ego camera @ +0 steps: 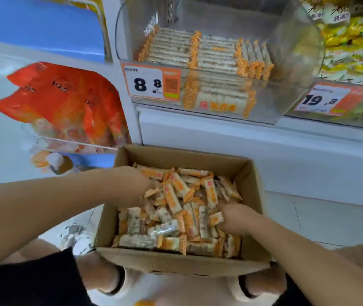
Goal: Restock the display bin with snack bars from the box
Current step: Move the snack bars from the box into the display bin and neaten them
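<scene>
Below the clear display bin [220, 69], an open cardboard box [182, 261] sits low in front of the person, its near edge over their knees. Loose snack bars [176, 208] in orange and white wrappers fill the box in a jumble. Both hands are down among them. The left hand [136, 186] reaches in from the box's left wall, fingers buried in the pile near the far left corner; whether they are closed around a bar cannot be told. The right hand [233, 217] comes in from the box's right side, fingers curled onto the bars by its right wall, though the grip itself is blurred and I cannot tell if it holds one.

Above the box, the bin holds neat rows of the same bars, stacked flat and filling its left and middle part, with a few standing on edge at the right. A price tag [149, 82] reading 8.8 is fixed to the bin's front left. Left of the bin hang red bags [66, 100]. Right of it, another bin [352, 51] with yellow packets is cut off by the picture's edge, its tag [328, 100] showing 19.8. The white shelf base [286, 155] stands between bin and box.
</scene>
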